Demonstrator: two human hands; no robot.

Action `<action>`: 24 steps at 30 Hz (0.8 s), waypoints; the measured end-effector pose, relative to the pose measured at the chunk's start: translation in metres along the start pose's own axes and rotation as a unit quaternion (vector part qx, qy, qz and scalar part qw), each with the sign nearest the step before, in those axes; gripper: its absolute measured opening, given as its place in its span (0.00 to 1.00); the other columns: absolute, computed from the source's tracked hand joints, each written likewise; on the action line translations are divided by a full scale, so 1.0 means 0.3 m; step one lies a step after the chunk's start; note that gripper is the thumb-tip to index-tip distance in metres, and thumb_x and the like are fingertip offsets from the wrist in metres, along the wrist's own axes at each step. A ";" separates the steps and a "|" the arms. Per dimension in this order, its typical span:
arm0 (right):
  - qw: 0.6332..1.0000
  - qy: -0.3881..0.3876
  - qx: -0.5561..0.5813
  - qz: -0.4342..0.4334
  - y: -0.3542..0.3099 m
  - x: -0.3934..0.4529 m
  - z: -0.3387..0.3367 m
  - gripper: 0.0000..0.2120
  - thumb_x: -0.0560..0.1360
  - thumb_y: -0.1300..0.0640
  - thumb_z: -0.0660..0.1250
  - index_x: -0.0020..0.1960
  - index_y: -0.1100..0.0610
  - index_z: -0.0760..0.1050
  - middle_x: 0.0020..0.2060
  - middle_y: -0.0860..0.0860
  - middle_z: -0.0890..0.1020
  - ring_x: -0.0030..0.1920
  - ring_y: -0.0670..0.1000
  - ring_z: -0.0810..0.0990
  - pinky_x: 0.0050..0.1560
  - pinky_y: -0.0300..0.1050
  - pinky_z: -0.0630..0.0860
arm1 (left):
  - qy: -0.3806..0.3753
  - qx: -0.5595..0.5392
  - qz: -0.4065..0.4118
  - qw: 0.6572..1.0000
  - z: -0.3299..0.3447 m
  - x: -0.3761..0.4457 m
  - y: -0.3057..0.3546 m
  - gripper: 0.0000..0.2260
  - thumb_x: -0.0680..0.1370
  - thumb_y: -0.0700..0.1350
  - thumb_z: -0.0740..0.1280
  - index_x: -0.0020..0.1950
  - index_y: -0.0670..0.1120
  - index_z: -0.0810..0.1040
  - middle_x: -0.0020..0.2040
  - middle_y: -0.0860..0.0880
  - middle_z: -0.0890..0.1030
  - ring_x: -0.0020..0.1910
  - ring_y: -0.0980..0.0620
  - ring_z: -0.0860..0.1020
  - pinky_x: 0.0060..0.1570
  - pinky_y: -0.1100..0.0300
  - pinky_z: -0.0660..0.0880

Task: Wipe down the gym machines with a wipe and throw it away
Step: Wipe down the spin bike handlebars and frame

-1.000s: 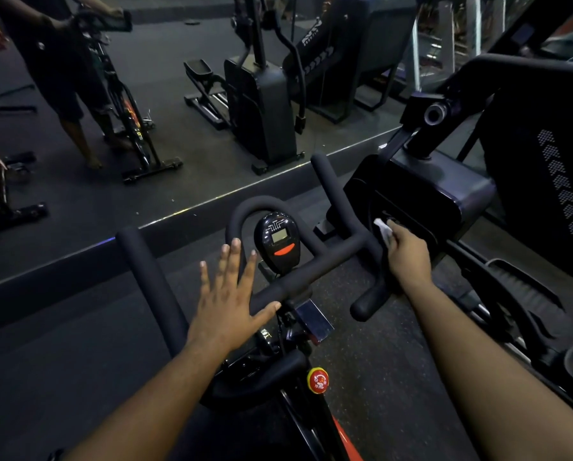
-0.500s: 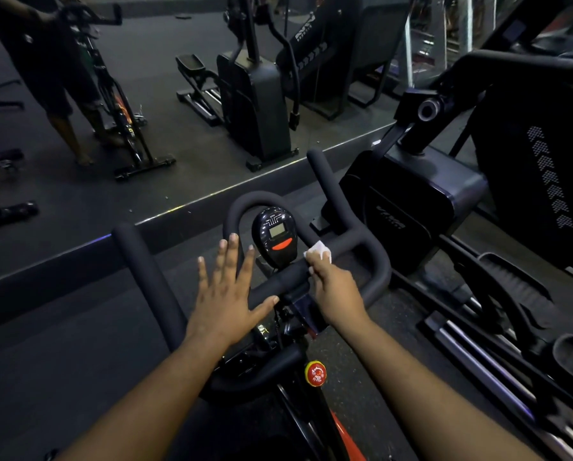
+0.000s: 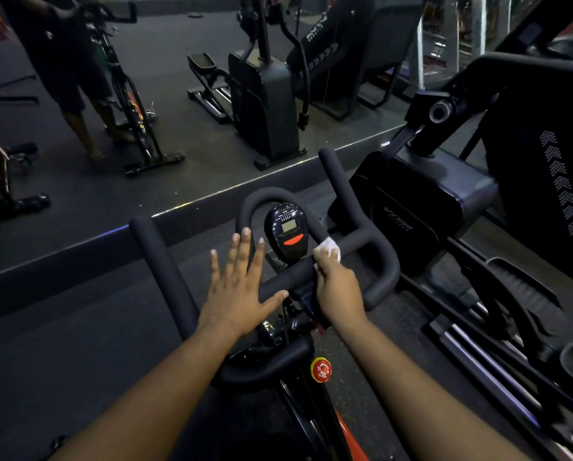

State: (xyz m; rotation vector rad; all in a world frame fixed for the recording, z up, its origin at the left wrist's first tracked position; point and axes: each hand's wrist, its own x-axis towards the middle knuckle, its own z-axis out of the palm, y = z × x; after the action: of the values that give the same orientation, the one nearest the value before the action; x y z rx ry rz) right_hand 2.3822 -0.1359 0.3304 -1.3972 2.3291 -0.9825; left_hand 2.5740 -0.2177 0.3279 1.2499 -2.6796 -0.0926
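Now right hand [image 3: 340, 294], wipe [image 3: 329, 249] moved inward

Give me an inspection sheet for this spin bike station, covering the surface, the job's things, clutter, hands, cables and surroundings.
Surface: black handlebar of the spin bike, foam-covered.
Job's things: white wipe pressed on the crossbar beside the bike console.
Clutter: nothing seen.
Hands: right hand grips the wipe on the bar; left hand flat, fingers spread, over the handlebar left of the console.
Cables: thin wires under the console, hard to trace.
Surroundings: red stop knob below the bar; elliptical machine to the right; wall mirror ahead.
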 end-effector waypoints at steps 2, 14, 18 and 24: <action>0.998 -0.039 0.016 -0.042 -0.016 -0.053 0.026 0.21 0.82 0.62 0.61 0.74 0.50 0.73 0.74 0.57 0.72 0.75 0.55 0.69 0.69 0.52 0.73 | -0.006 0.001 -0.001 1.000 0.002 0.000 0.000 0.49 0.76 0.75 0.53 0.83 0.47 0.34 0.81 0.44 0.27 0.81 0.45 0.30 0.78 0.34 0.39; 0.979 0.091 0.177 -0.052 -0.010 -0.087 -0.109 0.23 0.82 0.65 0.64 0.71 0.45 0.76 0.54 0.47 0.85 0.53 0.43 0.83 0.60 0.42 0.77 | -0.045 -0.064 0.013 0.997 -0.014 -0.039 -0.048 0.58 0.75 0.72 0.64 0.77 0.47 0.21 0.77 0.50 0.21 0.78 0.51 0.25 0.78 0.39 0.32; 0.997 0.031 0.064 -0.038 -0.081 -0.101 -0.037 0.20 0.81 0.66 0.62 0.70 0.53 0.77 0.63 0.52 0.81 0.64 0.57 0.80 0.62 0.40 0.75 | -0.046 -0.028 0.010 0.999 -0.005 -0.097 -0.089 0.58 0.75 0.70 0.66 0.77 0.47 0.22 0.78 0.50 0.22 0.78 0.51 0.25 0.77 0.40 0.29; 0.969 -0.187 -0.080 -0.138 -0.259 -0.200 0.079 0.28 0.78 0.68 0.62 0.77 0.59 0.66 0.79 0.58 0.63 0.80 0.58 0.59 0.73 0.48 0.65 | -0.046 0.003 -0.007 0.999 -0.005 -0.111 -0.090 0.57 0.75 0.69 0.65 0.78 0.44 0.24 0.78 0.47 0.23 0.78 0.49 0.26 0.76 0.39 0.28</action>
State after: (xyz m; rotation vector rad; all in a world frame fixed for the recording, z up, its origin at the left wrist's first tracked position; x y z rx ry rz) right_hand 2.4782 -0.1188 0.3571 -1.8267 2.0061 -0.5365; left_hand 2.6155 -0.2094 0.3212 1.2978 -2.7500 -0.1475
